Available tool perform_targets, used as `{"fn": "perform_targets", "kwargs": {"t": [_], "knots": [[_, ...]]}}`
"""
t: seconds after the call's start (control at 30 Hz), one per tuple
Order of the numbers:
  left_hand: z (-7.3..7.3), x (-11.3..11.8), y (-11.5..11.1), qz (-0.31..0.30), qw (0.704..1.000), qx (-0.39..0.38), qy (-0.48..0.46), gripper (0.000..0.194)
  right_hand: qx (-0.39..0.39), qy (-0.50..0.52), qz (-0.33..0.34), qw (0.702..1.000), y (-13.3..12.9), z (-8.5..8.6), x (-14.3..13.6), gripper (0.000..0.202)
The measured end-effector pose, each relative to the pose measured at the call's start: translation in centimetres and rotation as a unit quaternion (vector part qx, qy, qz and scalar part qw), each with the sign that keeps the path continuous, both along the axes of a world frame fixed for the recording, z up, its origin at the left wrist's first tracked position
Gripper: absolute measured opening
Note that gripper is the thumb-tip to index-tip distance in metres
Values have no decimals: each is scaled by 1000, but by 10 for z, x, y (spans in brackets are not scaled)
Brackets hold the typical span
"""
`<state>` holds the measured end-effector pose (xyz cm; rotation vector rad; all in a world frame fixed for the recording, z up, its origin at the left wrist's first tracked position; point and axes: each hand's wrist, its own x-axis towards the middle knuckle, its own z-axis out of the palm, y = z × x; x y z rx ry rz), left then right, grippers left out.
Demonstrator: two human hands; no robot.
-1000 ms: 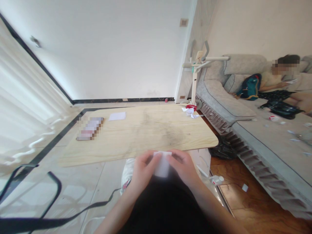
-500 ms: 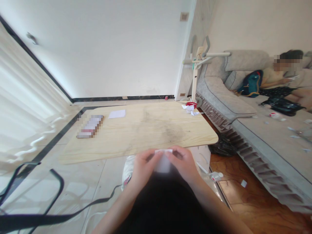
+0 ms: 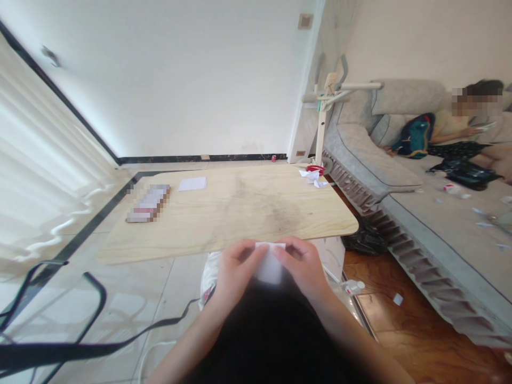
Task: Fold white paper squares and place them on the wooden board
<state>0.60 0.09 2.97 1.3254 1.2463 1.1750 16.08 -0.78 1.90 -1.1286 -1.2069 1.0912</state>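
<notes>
Between my two hands is a small white piece of paper [image 3: 270, 269], held at the table's near edge and close to my body. My left hand [image 3: 240, 261] pinches its left side, thumb on the face toward me. On the right side my right hand [image 3: 302, 261] grips it the same way. Both sets of fingertips are partly hidden behind the paper. A flat stack of white paper [image 3: 192, 184] lies at the back left of the wooden table [image 3: 208, 213]. Folded white paper pieces [image 3: 314, 177] sit at its far right corner beside a red ring-like object [image 3: 315, 169].
A blurred-out flat object [image 3: 148, 204] lies on the table's left. To the right stands a grey sofa [image 3: 424, 213] with a seated person [image 3: 452, 130] and a backpack [image 3: 416, 136]. A black bag [image 3: 366, 237] and white bottle [image 3: 354, 287] are on the floor. Metal chair tubing [image 3: 96, 288] is at left.
My hands still hold the paper, with the thumbs barely shifted along its upper edge. The view has tilted slightly.
</notes>
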Motion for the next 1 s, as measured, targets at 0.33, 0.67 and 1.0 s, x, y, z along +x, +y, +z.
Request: {"fn": "perform_targets", "kwargs": {"t": [0.33,0.67,1.0], "knots": [[5,-2,-2,-6,1000,-5,-15,18,-6,9,18,1000,0,3,-2,19],[4,-2,-3,-18,1000,13,2,19,-8,6,3,1000,1,1,-2,18],[0,-3,-4,-27,999,20,-6,19,-4,24,-7,1000,-1,-2,-2,16]]}}
